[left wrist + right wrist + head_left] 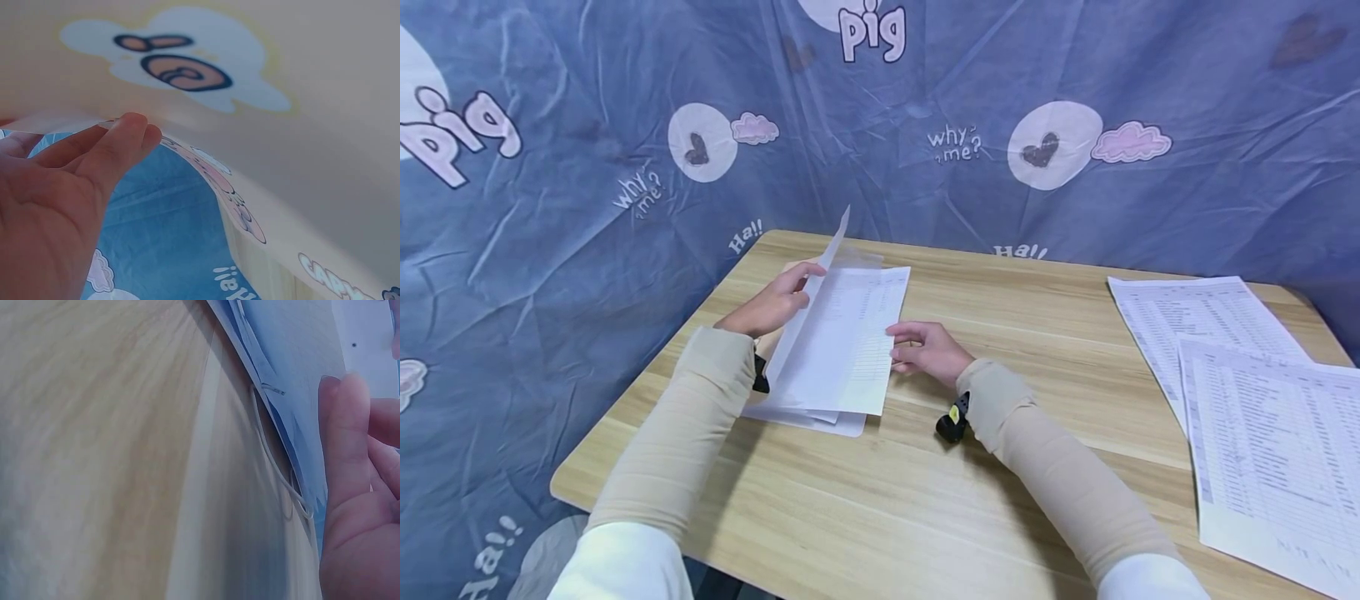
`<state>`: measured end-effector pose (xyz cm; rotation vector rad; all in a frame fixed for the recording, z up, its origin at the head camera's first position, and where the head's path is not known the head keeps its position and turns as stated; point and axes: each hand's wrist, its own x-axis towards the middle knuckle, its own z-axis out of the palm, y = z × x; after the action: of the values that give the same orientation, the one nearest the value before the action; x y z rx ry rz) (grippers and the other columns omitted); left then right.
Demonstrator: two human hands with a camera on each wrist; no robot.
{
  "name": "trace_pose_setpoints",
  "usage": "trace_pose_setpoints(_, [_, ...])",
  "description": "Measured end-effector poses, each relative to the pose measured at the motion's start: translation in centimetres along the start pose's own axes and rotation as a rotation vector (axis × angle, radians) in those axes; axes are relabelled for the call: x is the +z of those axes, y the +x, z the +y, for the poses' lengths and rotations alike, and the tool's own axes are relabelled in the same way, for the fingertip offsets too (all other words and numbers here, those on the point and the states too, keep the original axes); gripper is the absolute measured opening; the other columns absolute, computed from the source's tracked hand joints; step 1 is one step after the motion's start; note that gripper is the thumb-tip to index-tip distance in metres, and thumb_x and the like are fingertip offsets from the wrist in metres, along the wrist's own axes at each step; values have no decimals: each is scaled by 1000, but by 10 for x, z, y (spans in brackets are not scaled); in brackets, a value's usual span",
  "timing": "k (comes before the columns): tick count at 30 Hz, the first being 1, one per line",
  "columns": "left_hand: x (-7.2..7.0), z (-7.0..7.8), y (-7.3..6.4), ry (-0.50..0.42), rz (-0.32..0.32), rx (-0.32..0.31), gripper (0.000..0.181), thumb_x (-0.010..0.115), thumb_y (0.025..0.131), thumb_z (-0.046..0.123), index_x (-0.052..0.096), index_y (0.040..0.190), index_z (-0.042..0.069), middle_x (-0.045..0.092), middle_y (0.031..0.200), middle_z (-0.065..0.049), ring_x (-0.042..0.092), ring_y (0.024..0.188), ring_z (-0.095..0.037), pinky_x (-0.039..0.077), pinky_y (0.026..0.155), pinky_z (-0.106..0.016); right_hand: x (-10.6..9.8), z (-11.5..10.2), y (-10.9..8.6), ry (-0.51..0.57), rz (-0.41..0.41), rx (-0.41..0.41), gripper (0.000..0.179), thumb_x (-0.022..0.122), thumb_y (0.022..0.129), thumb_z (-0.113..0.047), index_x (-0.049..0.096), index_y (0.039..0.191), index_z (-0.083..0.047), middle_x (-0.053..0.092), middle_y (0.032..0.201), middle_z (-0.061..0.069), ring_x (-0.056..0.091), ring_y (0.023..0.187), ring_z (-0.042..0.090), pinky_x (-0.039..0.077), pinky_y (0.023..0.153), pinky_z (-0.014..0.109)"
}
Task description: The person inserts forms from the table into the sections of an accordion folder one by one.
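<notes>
A folder (848,427) with a cartoon print on its outside lies on the left half of the table, its cover (337,144) lifted and bowed. My left hand (767,308) pinches the cover's edge between thumb and fingers. Inside, a white sheet printed with a table (861,342) sticks out past the folder's right side. At that sheet's right edge, my right hand (931,352) pinches it with thumb and fingers. A thin pale cord (269,450) loops from the folder's edge in the right wrist view.
Two overlapping printed sheets, one farther back (1195,317) and one nearer (1277,450), lie on the right of the wooden table (1000,292). A blue patterned cloth (865,150) hangs behind and to the left. Both wrists carry dark straps.
</notes>
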<state>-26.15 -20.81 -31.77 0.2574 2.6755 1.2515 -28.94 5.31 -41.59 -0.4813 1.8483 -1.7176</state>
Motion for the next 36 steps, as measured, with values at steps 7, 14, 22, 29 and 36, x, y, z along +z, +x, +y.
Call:
trace_pose_setpoints(7, [-1, 0, 1, 24, -6, -1, 49, 30, 92, 0, 33, 140, 5, 20, 153, -13, 15, 143, -28, 24, 111, -49, 3, 0, 4, -1, -5, -1, 46, 58, 87, 5, 48, 132, 2, 50, 123, 20, 63, 78, 16, 55, 76, 27])
trace_pose_setpoints(14, [-1, -3, 2, 23, -14, -18, 49, 30, 92, 2, 32, 141, 7, 18, 154, -11, 11, 144, -28, 22, 112, -49, 10, -1, 8, 5, -2, -10, 46, 59, 86, 6, 50, 131, 2, 50, 123, 21, 63, 77, 17, 55, 78, 30])
trace_pose_setpoints(22, [0, -4, 3, 12, 1, -8, 49, 30, 91, 0, 34, 140, 6, 21, 153, -12, 15, 143, -26, 24, 111, -49, 17, 0, 11, 14, -8, -21, 45, 57, 86, 8, 51, 130, 3, 49, 119, 20, 62, 75, 15, 55, 75, 27])
trace_pose_setpoints(29, [3, -4, 2, 2, 3, 4, 48, 30, 91, -1, 34, 139, 3, 21, 152, -13, 26, 136, -28, 30, 107, -48, 20, 0, 13, 13, -3, -28, 45, 58, 85, 8, 52, 129, 2, 51, 117, 19, 63, 76, 16, 55, 75, 28])
trace_pose_setpoints(36, [4, -4, 3, -8, 2, 8, 47, 30, 92, -1, 34, 139, 3, 18, 154, -12, 23, 139, -27, 29, 108, -47, 25, 2, 15, 10, -4, -22, 46, 58, 85, 8, 52, 130, 0, 50, 115, 18, 62, 77, 16, 55, 75, 27])
